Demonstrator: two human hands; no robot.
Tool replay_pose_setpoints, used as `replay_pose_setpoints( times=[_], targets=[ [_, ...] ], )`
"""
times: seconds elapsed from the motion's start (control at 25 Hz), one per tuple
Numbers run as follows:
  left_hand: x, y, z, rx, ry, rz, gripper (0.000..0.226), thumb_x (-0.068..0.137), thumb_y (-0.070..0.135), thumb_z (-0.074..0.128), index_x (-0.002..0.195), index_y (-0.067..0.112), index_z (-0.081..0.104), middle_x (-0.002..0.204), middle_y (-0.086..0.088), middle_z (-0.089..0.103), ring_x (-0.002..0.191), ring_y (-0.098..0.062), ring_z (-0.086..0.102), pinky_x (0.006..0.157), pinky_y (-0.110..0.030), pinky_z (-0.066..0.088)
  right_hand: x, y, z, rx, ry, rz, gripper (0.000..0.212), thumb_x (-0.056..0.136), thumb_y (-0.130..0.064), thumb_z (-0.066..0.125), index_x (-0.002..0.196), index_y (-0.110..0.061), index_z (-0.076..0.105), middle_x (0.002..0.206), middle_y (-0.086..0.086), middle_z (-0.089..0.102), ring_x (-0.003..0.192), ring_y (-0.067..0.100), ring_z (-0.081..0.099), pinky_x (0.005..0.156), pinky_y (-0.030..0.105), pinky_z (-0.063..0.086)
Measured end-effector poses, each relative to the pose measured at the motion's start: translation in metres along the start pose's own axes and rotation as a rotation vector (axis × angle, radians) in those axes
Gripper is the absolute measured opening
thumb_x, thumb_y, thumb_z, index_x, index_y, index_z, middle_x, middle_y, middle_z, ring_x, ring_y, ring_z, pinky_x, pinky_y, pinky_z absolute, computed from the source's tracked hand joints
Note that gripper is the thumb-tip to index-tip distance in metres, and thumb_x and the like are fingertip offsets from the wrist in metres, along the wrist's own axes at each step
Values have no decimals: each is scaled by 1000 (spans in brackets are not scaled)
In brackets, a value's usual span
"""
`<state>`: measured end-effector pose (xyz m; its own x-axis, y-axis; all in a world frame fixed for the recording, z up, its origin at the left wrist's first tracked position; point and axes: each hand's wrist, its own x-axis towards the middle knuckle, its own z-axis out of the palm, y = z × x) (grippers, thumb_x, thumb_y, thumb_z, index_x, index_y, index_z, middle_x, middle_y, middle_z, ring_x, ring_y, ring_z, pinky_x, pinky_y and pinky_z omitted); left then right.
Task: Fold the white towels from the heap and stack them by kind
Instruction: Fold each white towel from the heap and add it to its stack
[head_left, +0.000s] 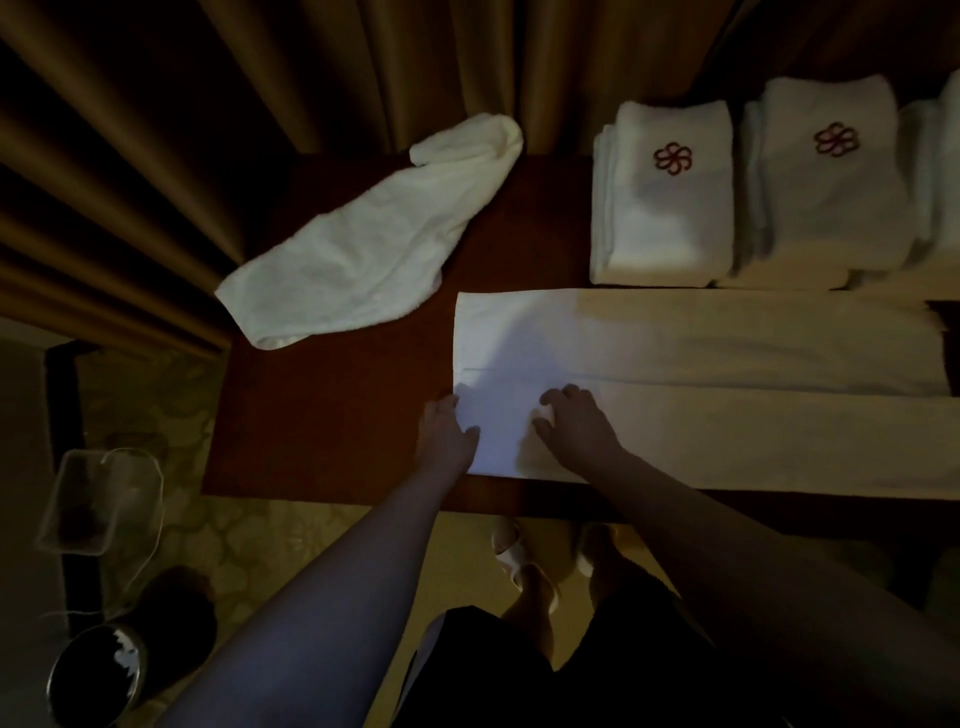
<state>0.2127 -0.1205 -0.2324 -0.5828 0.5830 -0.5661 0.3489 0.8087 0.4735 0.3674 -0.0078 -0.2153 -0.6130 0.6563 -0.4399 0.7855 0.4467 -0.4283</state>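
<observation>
Dim hotel room, logo-stitched folded towels (670, 197) lying stacked on a wooden surface (332, 405), heavy curtains (156, 130) hanging, patterned carpet (249, 530) showing

Bare counter (332, 415): your open passage lies left of the long spread towel (727, 343), running back between it and the crumpled towel (363, 244). Back right: two stacks of folded logo towels (670, 197) stand just beside the spread towel's far edge, blocking that side. Back edge: curtain (260, 78) hangs close behind. Both hands (447, 431) (576, 426) occupy the spread towel's near left corner.
</observation>
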Motion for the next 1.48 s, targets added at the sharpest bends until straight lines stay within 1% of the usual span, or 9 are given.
replay_pose_setpoints(
  times=[0.16,0.28,0.44,0.56,0.64,0.8,1.0,1.32,1.48],
  targets=[
    [13,-1,-4,-34,-53,-28,56,92,27,62,142,17,40,140,-10,39,121,-31,48,100,-42,44,25,-33,8,4,1,-134,40,95,-27,50,131,-9,48,128,15,48,119,30,43,94,39,42],
    [17,-5,-2,-83,-2,-69,42,90,30,63,128,18,51,126,-8,55,104,-26,58,83,-36,50,40,-47,19,-87,31,-178,39,95,-24,48,131,-9,47,131,15,47,119,30,43,93,40,43],
    [15,-1,-1,-28,42,-103,37,88,33,67,119,17,53,110,-4,63,96,-21,61,68,-28,43,57,-46,23,-227,84,-151,42,96,-25,44,134,-8,42,137,18,43,123,34,41,102,44,36],
    [15,3,5,-24,30,-157,42,86,36,69,117,14,53,113,-5,62,101,-22,60,70,-28,44,65,-41,20,-269,36,-175,41,96,-28,41,132,-8,43,136,17,41,121,33,40,98,43,39],
    [18,3,8,35,37,-223,51,82,41,72,120,12,52,118,-8,61,107,-26,58,80,-34,50,71,-40,15,-270,10,-177,39,97,-27,40,132,-10,44,136,16,41,121,32,39,95,43,41],
    [20,6,9,167,2,-282,48,84,47,68,117,13,58,118,-7,61,111,-28,57,90,-41,48,74,-34,7,-276,-89,-212,42,94,-12,40,136,-11,40,139,16,36,125,32,34,96,45,43],
    [4,8,2,-3,123,-123,19,90,33,64,97,17,58,95,-3,64,87,-19,59,65,-28,39,81,-34,-2,-237,-192,-215,46,93,-6,41,138,-13,40,141,14,32,130,31,28,103,45,39],
    [0,-5,-5,-101,116,-286,20,97,29,55,107,12,52,106,-11,64,97,-30,61,71,-34,46,77,-24,-2,-176,-221,-251,49,93,-3,40,141,-12,38,145,13,30,134,28,25,106,42,35],
    [-2,-11,-8,-3,50,-200,21,92,31,60,106,17,54,103,-6,65,93,-26,61,69,-31,46,72,-16,1,-161,-60,-260,44,91,-6,44,135,-9,44,137,14,41,124,28,37,91,42,46]
  ],
)
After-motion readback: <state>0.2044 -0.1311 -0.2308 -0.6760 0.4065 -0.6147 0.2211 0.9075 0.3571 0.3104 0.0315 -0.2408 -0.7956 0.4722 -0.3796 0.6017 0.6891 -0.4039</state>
